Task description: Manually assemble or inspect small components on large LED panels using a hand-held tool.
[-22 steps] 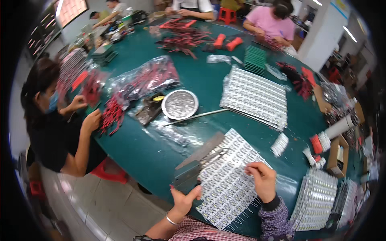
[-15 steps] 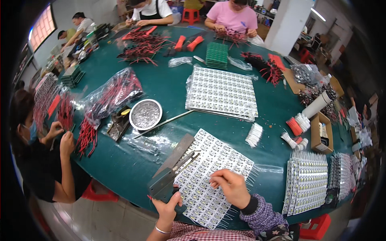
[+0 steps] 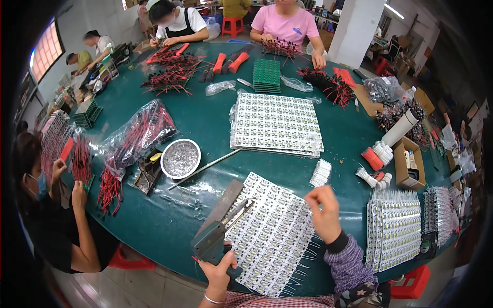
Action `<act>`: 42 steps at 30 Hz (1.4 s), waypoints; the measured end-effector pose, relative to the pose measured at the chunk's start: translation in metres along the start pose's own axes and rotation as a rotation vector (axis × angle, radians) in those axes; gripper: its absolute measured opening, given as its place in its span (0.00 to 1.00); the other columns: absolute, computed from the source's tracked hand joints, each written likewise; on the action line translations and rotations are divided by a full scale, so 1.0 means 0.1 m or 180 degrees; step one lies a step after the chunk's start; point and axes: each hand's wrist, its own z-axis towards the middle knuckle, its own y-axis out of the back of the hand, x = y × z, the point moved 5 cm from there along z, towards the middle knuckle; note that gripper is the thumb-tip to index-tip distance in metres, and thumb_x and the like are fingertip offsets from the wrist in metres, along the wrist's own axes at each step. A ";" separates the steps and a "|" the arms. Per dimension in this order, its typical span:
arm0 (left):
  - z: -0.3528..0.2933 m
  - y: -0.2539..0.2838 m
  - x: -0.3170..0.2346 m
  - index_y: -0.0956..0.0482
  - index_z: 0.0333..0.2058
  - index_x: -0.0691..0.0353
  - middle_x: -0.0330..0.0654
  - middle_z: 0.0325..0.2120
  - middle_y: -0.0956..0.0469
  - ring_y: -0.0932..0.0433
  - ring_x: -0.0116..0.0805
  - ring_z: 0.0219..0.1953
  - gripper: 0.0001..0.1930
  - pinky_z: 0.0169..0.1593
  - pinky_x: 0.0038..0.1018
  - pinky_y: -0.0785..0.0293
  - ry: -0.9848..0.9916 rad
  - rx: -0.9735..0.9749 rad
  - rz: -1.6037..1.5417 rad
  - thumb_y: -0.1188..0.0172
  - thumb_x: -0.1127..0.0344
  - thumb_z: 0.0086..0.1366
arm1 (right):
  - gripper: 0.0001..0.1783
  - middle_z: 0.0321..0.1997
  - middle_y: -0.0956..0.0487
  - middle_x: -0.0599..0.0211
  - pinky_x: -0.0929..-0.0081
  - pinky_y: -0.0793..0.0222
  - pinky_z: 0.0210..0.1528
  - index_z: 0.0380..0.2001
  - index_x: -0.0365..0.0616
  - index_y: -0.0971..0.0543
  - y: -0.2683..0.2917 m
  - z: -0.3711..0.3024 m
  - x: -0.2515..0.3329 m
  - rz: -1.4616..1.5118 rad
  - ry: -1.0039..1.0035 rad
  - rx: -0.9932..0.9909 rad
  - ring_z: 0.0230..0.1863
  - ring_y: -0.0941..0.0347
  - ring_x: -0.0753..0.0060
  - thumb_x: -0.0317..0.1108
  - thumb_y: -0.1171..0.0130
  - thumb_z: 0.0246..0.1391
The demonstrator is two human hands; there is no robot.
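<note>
A white circuit-board panel [image 3: 272,231] with rows of small boards lies on the green table in front of me. Thin white wires [image 3: 303,256] stick out along its right edge. My left hand [image 3: 220,268] is wrapped round the handle of a dark grey, gun-shaped tool [image 3: 209,244]. Its narrow metal nose reaches over the panel's left part, beside a flat grey bar [image 3: 223,200]. At the panel's upper right edge is my right hand [image 3: 324,213], thumb and fingers pinched together. What lies between those fingertips is too small to make out.
Beyond the panel lies a stack of white panels [image 3: 277,123]. A metal bowl [image 3: 181,158] and a thin rod [image 3: 205,168] are to the left, a bundle of white wires [image 3: 321,173] to the right. More wired panels [image 3: 393,231] stand at right. Co-workers sit around the table.
My right hand has moved right, from above the middle of the panel to its upper right edge. The left hand keeps its hold on the tool. The whole view has shifted slightly.
</note>
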 end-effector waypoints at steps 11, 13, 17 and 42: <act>0.01 -0.03 0.01 0.29 0.54 0.72 0.52 0.37 0.22 0.25 0.33 0.19 0.26 0.19 0.28 0.27 0.0041 -0.0017 0.0095 0.35 0.80 0.55 | 0.03 0.32 0.27 0.62 0.69 0.32 0.37 0.30 0.36 0.22 0.06 0.08 -0.85 -0.0220 -0.0169 -0.0574 0.35 0.30 0.63 0.22 0.37 0.54; 0.02 -0.02 0.03 0.29 0.54 0.72 0.52 0.37 0.22 0.25 0.32 0.19 0.26 0.19 0.27 0.27 0.0047 0.0008 0.0096 0.35 0.80 0.55 | 0.03 0.31 0.27 0.62 0.69 0.33 0.36 0.30 0.36 0.22 0.02 0.05 -0.87 -0.0102 -0.0242 -0.0622 0.34 0.31 0.63 0.22 0.37 0.55; 0.01 -0.02 0.02 0.29 0.54 0.72 0.52 0.37 0.22 0.25 0.32 0.19 0.26 0.19 0.27 0.28 0.0014 -0.0040 0.0087 0.35 0.79 0.56 | 0.03 0.31 0.27 0.62 0.70 0.33 0.36 0.30 0.36 0.22 -0.01 0.04 -0.86 -0.0052 -0.0345 -0.0597 0.34 0.31 0.63 0.23 0.37 0.55; -0.01 -0.13 -0.05 0.28 0.47 0.75 0.52 0.36 0.24 0.30 0.29 0.16 0.19 0.18 0.25 0.33 -0.0338 -0.0069 0.0424 0.37 0.74 0.57 | 0.05 0.31 0.26 0.62 0.62 0.33 0.39 0.28 0.39 0.23 0.04 0.17 -0.93 -0.0578 0.0338 -0.0533 0.36 0.30 0.54 0.24 0.35 0.51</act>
